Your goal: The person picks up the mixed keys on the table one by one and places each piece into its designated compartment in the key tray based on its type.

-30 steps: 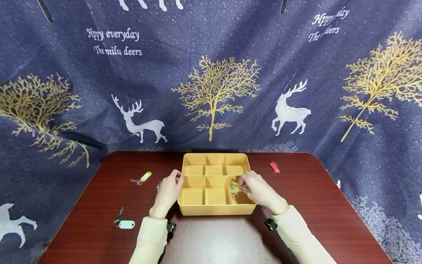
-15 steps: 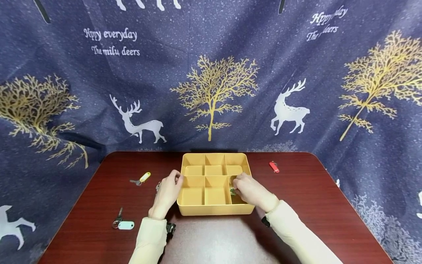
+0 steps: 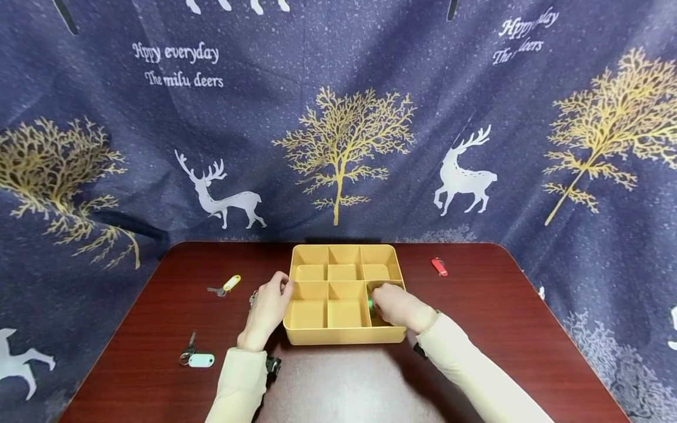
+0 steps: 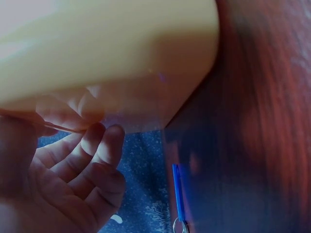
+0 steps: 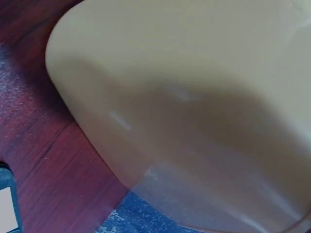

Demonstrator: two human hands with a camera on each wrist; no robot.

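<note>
The green-tagged key [image 3: 371, 304] sits low in the front right compartment of the yellow tray [image 3: 344, 336], only a sliver of its green tag showing past the knuckles of the right hand [image 3: 398, 305]. A second ago that hand held the key up over this compartment; it has since sunk between the walls, so the key looks about to be laid down, though nothing shows it let go. The right fingers curl down over the key, seemingly still pinching it, but the grip itself is hidden. Which way the key points and how its length runs cannot be told. The left hand [image 3: 271, 306] has not shifted: it rests against the tray's left wall, fingers loosely bent on the rim. Out on the dark red table [image 3: 338, 382] lie a yellow-tagged key [image 3: 226, 286], a white-tagged key [image 3: 197, 357] and a red tag [image 3: 439, 267], all well apart from the tray.
</note>
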